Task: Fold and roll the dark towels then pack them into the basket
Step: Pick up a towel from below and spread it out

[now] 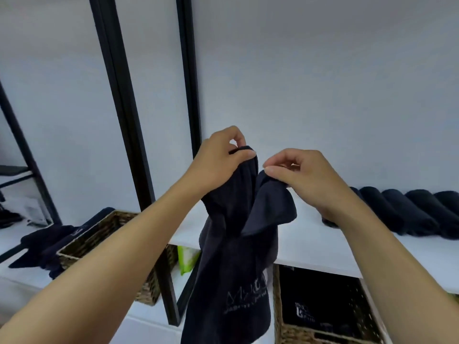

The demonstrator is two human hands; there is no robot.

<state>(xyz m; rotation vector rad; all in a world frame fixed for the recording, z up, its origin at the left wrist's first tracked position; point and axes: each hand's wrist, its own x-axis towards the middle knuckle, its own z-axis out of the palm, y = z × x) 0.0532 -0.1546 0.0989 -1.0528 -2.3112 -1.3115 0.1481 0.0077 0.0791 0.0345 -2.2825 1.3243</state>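
A: What is held, and where?
B: A dark towel (236, 256) hangs centre, just left of the near-right basket (279, 319). Left hand (218, 160) pinches its top hem; right hand (305, 177) pinches a nearby corner.
A: Advice?
B: Spread the corners apart, level, before folding.

The left forearm (119, 256) and right forearm (387, 256) are bare from the wrists to the edge of view, slim and smooth. The left hand (218, 157) and right hand (303, 177) are bare too, with slender fingers and short, neatly trimmed thumbnails.
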